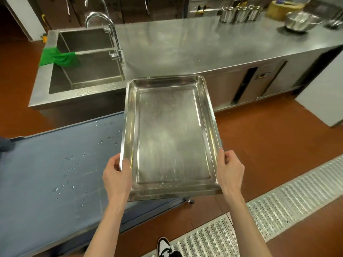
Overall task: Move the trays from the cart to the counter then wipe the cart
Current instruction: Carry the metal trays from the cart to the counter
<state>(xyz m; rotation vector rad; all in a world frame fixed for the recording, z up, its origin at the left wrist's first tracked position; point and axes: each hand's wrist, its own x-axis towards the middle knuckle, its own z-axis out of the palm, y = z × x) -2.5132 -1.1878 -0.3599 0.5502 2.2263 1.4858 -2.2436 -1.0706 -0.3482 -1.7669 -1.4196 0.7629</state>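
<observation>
One steel counter [204,45] waits ahead, well apart from the wet blue cart [55,173]. Between them the steel tray [172,138] hangs in the air. The left hand [117,175] and right hand [230,171] curl their fingers around its near side rims. Water drops could make the grip slip, I think, and the far end could dip.

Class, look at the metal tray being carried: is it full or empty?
Empty: the tray shows only its bare, scratched metal bottom, held by the left hand and right hand.
</observation>
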